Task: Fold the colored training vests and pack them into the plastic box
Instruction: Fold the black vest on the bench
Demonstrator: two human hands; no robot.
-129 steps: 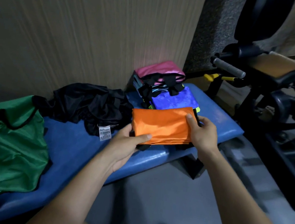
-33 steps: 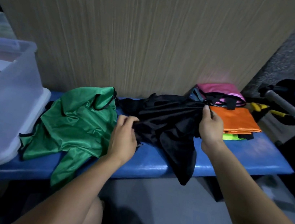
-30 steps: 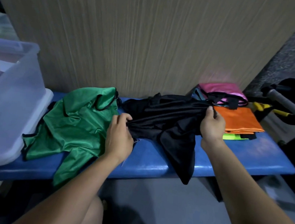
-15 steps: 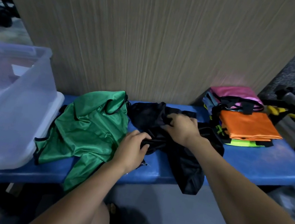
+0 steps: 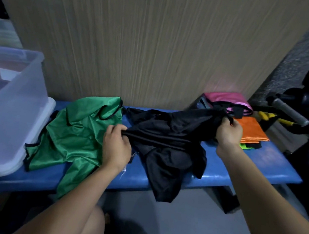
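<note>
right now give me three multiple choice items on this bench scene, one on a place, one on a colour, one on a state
1. Where does the plastic box stand?
A. at the bench's left end
B. on the floor
C. on the folded pile

2. What colour is the vest held by both hands?
A. orange
B. black
C. pink

3. In what state is the green vest?
A. folded on the pile
B. packed in the box
C. crumpled, unfolded on the bench

Answers:
1 A: the plastic box sits on the blue bench at its left end.
2 B: the left hand and right hand each grip the black vest.
3 C: the green vest lies rumpled beside the box.
</note>
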